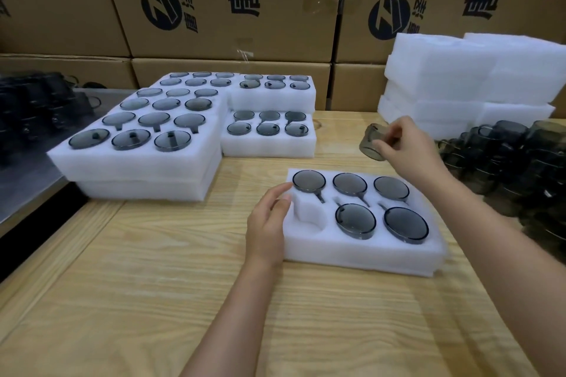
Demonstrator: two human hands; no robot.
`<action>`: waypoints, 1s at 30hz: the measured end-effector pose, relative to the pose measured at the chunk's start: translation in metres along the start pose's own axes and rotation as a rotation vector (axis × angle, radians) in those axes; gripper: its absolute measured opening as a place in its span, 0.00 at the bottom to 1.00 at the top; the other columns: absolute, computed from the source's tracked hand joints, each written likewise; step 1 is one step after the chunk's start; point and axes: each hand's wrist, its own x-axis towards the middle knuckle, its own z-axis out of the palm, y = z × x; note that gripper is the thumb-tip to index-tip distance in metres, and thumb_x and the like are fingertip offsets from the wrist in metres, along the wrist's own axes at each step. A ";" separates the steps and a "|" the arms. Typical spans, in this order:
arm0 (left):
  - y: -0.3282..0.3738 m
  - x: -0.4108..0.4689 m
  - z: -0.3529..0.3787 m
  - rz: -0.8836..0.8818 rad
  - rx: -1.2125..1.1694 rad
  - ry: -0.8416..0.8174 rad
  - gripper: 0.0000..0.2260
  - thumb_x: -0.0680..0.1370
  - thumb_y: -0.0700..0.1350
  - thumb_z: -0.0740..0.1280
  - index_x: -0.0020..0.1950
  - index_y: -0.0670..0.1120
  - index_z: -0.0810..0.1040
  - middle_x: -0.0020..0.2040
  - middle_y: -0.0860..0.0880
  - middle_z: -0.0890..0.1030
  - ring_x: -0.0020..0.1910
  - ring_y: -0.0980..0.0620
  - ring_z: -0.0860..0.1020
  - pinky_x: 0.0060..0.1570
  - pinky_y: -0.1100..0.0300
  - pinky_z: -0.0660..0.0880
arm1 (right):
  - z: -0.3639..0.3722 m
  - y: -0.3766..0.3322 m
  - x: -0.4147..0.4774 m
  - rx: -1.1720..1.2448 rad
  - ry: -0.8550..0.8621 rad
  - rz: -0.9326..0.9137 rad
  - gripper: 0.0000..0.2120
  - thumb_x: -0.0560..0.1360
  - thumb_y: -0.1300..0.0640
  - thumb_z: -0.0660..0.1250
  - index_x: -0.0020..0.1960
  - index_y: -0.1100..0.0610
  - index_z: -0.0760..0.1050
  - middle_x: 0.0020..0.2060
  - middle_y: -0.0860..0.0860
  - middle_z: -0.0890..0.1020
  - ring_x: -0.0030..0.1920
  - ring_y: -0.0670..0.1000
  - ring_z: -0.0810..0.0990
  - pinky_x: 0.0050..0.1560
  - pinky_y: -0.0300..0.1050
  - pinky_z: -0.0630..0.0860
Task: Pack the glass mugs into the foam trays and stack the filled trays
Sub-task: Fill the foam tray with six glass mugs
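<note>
A white foam tray (361, 254) lies on the wooden table in front of me. Several of its round pockets hold upturned smoky glass mugs (355, 220); the front left pocket (309, 217) is empty. My left hand (269, 223) rests against the tray's left edge, fingers relaxed, beside that empty pocket. My right hand (410, 150) is raised behind the tray and grips a smoky glass mug (372, 142), tilted on its side in the air. A pile of loose mugs (514, 162) lies at the right.
Filled foam trays are stacked at the back left (134, 162) and back centre (269, 147). Empty foam trays (471, 76) are piled at the back right. Cardboard boxes (232, 3) form a wall behind the table. More dark mugs (36, 107) sit at the far left.
</note>
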 end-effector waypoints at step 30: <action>0.006 0.000 0.001 0.035 -0.082 0.037 0.13 0.73 0.49 0.65 0.51 0.43 0.80 0.47 0.51 0.82 0.48 0.57 0.79 0.50 0.66 0.73 | 0.040 -0.076 -0.138 0.046 -0.108 -0.495 0.12 0.74 0.63 0.68 0.57 0.59 0.80 0.41 0.54 0.78 0.42 0.56 0.77 0.44 0.42 0.70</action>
